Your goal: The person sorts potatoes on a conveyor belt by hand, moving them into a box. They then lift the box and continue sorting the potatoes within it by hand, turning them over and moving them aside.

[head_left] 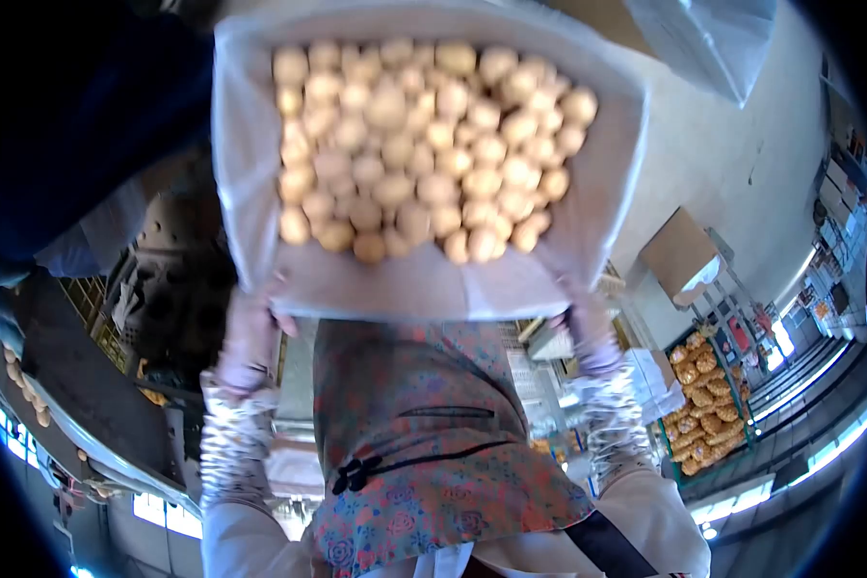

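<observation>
A lined box [395, 289] full of round, tan, potato-like produce [395, 149] is held up in front of my body. A pale plastic liner covers its walls. My left hand [250, 323] grips the near corner at the left of the view. At the near right corner, my right hand [588, 318] holds the rim. The fingers of both hands are partly hidden by the box and blurred. Below the box hangs my flowered apron [433, 433].
Another lined box [708, 34] is at the top right. An open cardboard box [682, 255] stands at the right, above a green crate of bagged produce [705, 409]. Dark machinery [178, 260] and a curved conveyor [77, 376] are at the left. A gloved hand [0, 323] shows at the far left.
</observation>
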The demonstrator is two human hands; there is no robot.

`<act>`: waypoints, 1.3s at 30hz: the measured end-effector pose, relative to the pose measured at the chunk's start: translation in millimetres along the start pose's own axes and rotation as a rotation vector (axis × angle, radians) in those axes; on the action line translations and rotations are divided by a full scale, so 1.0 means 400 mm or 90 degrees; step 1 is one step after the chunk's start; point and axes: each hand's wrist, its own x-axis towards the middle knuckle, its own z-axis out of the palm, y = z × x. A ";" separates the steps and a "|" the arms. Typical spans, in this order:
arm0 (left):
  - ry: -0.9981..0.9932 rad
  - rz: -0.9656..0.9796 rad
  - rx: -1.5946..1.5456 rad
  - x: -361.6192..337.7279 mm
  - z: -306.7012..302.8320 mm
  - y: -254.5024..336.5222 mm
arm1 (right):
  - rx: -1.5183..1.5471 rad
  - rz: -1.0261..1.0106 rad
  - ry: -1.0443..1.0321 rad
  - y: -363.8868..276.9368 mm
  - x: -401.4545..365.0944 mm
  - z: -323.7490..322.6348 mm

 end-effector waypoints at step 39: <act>0.013 -0.025 -0.022 0.090 -0.070 -0.268 | -0.098 -0.035 0.134 0.253 0.156 -0.005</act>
